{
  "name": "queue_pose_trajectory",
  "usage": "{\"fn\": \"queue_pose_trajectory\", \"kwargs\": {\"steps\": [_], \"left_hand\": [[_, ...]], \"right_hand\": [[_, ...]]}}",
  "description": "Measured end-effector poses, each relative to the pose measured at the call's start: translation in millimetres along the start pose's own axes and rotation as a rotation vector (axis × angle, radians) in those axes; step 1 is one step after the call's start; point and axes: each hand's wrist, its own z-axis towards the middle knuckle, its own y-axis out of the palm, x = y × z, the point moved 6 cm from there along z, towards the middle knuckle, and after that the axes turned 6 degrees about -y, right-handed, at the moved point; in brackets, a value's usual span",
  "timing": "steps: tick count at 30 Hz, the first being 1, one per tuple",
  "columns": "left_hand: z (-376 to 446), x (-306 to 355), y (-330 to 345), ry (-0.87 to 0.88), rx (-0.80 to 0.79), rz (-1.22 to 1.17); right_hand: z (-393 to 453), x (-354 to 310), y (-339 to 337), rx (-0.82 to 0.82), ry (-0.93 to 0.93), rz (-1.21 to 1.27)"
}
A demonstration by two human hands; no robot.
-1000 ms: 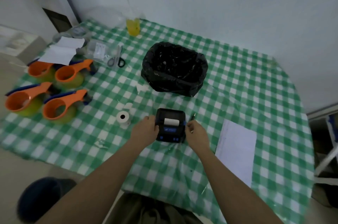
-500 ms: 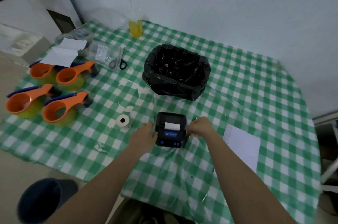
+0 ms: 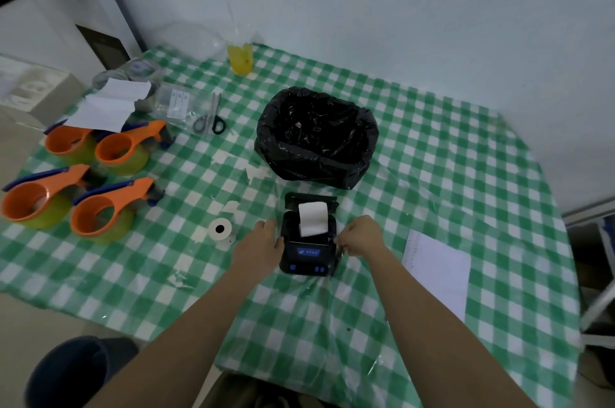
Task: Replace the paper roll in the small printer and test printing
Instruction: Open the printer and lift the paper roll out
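On the far left of the green checked tablecloth [image 3: 432,174] sat four orange tape dispensers [image 3: 100,181], with a pair of scissors [image 3: 209,119] beyond them. Toward the middle lay a spare paper roll [image 3: 220,229], white with a dark core, just beside the left hand [image 3: 258,244]. That hand rested flat against the printer's left flank, fingers loose, bracing but not gripping. Between the two hands stood the small black thermal printer [image 3: 307,254], its lid [image 3: 311,199] swung back and the white paper roll [image 3: 312,217] standing exposed in the bay, a length of paper trailing forward. Behind it was a bin lined with a black bag [image 3: 316,134]. The right hand [image 3: 361,236] was curled at the printer's right edge, fingertips pinched at something there, possibly the lid latch; the view was too blurred to say whether it clamped anything. Farther right a white sheet of paper [image 3: 436,274] lay flat.

With the lid open, the roll swap looked barely begun. The likely trouble: the loose tail could unspool or jam if the roll was lifted carelessly, and the light printer could skid on the slick plastic cover if the left hand let go. Seating the new roll the wrong way round would give a blank test print.
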Motion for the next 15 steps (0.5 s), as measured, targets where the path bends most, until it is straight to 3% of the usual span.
{"fn": "queue_pose_trajectory", "kwargs": {"steps": [4,15], "left_hand": [[0.7,1.7,-3.3,0.022,0.028,0.003],[-0.8,1.4,-28.5,0.029,0.120,-0.096]], "right_hand": [[-17.3,0.3,6.6,0.204,-0.198,0.013],[-34.1,-39.5,12.1,0.280,-0.481,0.207]]}}
